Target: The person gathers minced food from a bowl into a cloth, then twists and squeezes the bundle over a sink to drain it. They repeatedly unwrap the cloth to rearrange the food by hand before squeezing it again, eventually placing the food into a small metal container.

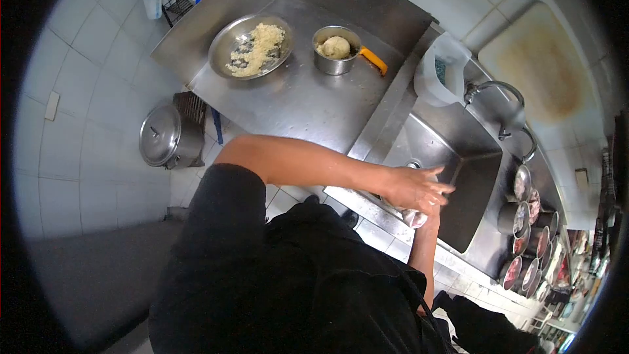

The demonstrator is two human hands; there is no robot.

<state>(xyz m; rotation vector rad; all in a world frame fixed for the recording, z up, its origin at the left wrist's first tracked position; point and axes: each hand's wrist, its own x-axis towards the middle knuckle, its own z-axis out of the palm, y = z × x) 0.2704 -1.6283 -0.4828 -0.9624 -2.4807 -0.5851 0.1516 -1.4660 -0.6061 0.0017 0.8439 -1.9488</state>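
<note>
Over the near edge of the steel sink [475,190], my left hand [416,189] reaches across from the left with its fingers spread. It overlaps my right hand, and I see no object in it. My right hand [429,217] comes up from below, mostly hidden beneath the left one. A small pale, pinkish shape [413,218] shows beside the right wrist; whether it is fingers or an object is unclear.
On the steel counter [288,108] stand a bowl [218,59] of pale, crumbly food and a pot [334,65] with an orange handle [374,61]. A plastic container [429,82], a curved faucet [514,88] and several metal tins [511,217] surround the sink. A lidded pot [160,128] stands left.
</note>
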